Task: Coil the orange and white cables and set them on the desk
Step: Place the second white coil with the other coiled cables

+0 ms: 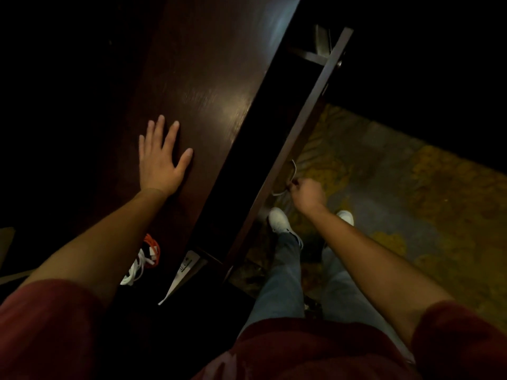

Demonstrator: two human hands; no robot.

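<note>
The right grip (307, 193) was clenched on the drawer handle (290, 178), probably to move the open drawer (274, 138). The left grip (160, 157) lay flat and released on the table (214, 78), perhaps for support. The orange cable (151, 244) and white cable (135, 270) lay bundled on the table at seven o'clock.

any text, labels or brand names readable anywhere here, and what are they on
None can be read.
White card or label at the near end of the open drawer: dark marks, too small and blurred to read.
Orange cable, white cable, desk top, white shoes: no visible lettering.
</note>
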